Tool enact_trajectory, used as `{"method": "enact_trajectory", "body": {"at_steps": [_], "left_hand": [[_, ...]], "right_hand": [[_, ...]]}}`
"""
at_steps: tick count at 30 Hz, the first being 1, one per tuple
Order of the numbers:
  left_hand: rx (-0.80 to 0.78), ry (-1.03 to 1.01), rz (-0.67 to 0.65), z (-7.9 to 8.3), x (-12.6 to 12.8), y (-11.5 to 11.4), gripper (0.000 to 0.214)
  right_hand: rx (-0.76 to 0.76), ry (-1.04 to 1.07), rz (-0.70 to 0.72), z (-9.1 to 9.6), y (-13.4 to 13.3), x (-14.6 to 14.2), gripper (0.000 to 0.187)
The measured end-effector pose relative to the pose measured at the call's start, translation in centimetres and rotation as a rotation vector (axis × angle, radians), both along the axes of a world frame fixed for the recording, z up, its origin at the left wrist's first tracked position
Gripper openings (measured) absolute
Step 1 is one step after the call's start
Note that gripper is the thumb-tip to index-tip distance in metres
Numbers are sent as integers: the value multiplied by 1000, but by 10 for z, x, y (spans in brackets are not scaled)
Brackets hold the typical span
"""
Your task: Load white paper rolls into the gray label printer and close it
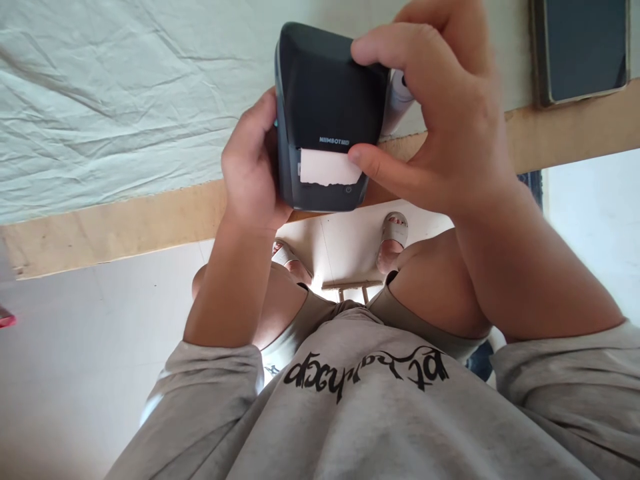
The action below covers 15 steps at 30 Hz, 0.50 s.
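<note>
A black label printer (330, 100) marked NIIMBOT is held up over the table's near edge, its front towards me. A strip of white paper (327, 167) with a ragged torn edge sticks out of its slot. My left hand (253, 160) grips the printer's left side, its fingers mostly hidden behind the casing. My right hand (445, 113) spans the printer's right side. Its index finger presses the upper right of the lid, and the thumb tip touches the paper's right end. Just behind the printer's right side, a white roll (397, 103) shows in part.
A pale wrinkled cloth (115, 100) covers the table, with a bare wooden edge (125, 213) in front. A dark-screened phone or tablet (583, 50) lies at the far right. Below are my legs, sandals (395, 230) and a wooden bar (353, 285) near the floor.
</note>
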<state>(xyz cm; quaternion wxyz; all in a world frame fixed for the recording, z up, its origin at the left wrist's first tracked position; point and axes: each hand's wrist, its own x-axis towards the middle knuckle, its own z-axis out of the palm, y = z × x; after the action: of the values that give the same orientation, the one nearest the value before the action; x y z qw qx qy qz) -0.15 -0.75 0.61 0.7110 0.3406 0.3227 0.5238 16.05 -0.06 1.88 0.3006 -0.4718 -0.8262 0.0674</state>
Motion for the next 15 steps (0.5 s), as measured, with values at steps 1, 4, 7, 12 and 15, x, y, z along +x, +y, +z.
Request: {"method": "enact_trajectory", "body": {"at_steps": [1, 4, 7, 12, 15], "left_hand": [[3, -1, -5, -2, -2, 1, 32], [16, 26, 44, -8, -6, 3, 29], [50, 50, 100, -11, -8, 4, 27], [36, 45, 92, -8, -5, 4, 26], [9, -32, 4, -4, -2, 2, 31]], "right_hand": [[0, -1, -17, 0, -1, 0, 57], [-10, -21, -27, 2, -3, 1, 56], [-18, -22, -11, 4, -3, 0, 58], [50, -7, -24, 2, -2, -1, 56], [136, 44, -13, 4, -4, -2, 44]]}}
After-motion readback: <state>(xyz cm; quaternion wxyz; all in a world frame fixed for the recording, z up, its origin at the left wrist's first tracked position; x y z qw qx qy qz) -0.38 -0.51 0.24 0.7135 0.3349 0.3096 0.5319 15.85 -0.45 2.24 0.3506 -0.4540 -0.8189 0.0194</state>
